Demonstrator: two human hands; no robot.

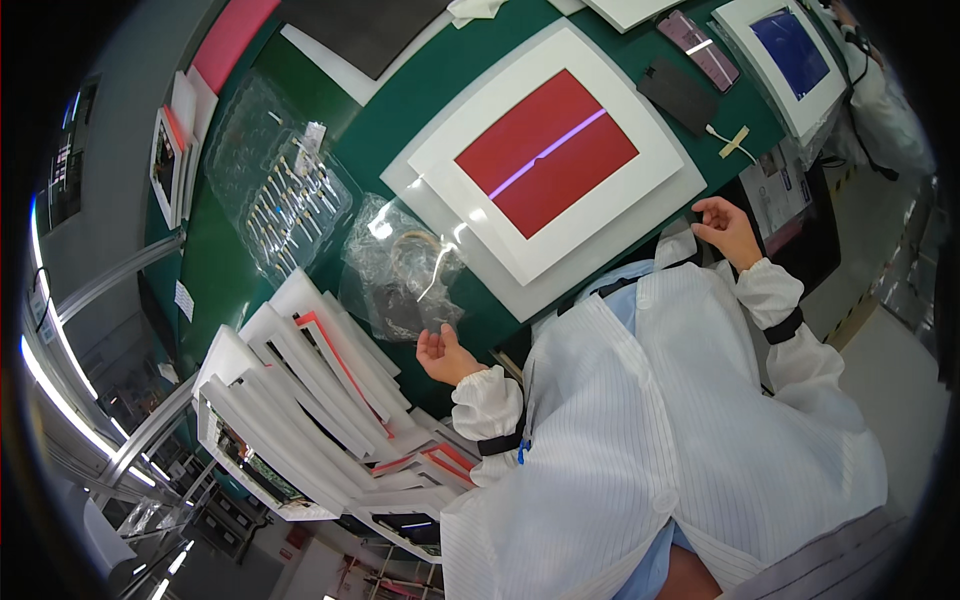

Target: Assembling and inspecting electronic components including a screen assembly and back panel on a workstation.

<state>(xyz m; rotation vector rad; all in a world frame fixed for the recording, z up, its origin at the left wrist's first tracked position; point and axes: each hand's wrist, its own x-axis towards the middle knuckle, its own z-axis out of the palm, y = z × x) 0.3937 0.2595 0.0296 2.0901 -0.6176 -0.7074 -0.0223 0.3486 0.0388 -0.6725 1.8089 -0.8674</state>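
On the green tabletop in front of me lies a white frame (585, 205) around a glossy red panel (545, 185), with a bright light streak across it. A larger white sheet (690, 180) is under the frame. My left hand (446, 356) is by the table's near edge, beside a clear plastic bag (385, 285); its fingers are loosely bent and apart, with nothing in them. My right hand (728, 232) hovers by the edge at the sheet's right corner, fingers slightly curled and nothing visible in them. Neither hand touches the frame.
A clear tray (290, 215) holds several small metal-tipped parts. White foam boards and frames (300, 400) stand stacked at the left. At the back right are a phone (700, 50), a dark pouch (677, 95), a white cable (730, 142) and a blue-panelled frame (790, 50). Another person's sleeve (885, 115) shows.
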